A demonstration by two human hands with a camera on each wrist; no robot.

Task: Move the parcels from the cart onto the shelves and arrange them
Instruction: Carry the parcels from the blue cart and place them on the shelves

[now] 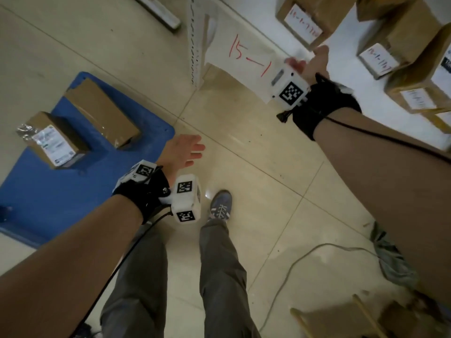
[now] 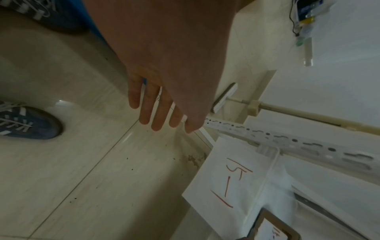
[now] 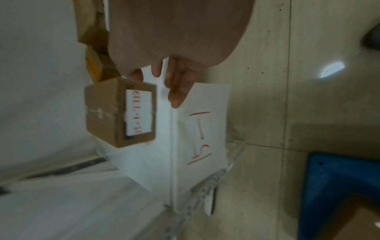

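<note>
L hand (image 1: 183,152): empty, fingers straight, nearer cart (image 1: 31,203).
R hand (image 1: 310,63): empty, at shelf (image 1: 341,45).
Next parcel (image 1: 103,112): left of L hand, long axis slants away.

right hand (image 3: 176,81): empty, fingers loose and mostly straight, over the shelf edge
parcel (image 3: 120,112): small brown box on the white shelf (image 3: 51,203), red scribbled label facing us
paper sign (image 3: 203,123): red "15-1", hanging off the shelf front
cart (image 3: 337,183): blue corner, lower right
</note>
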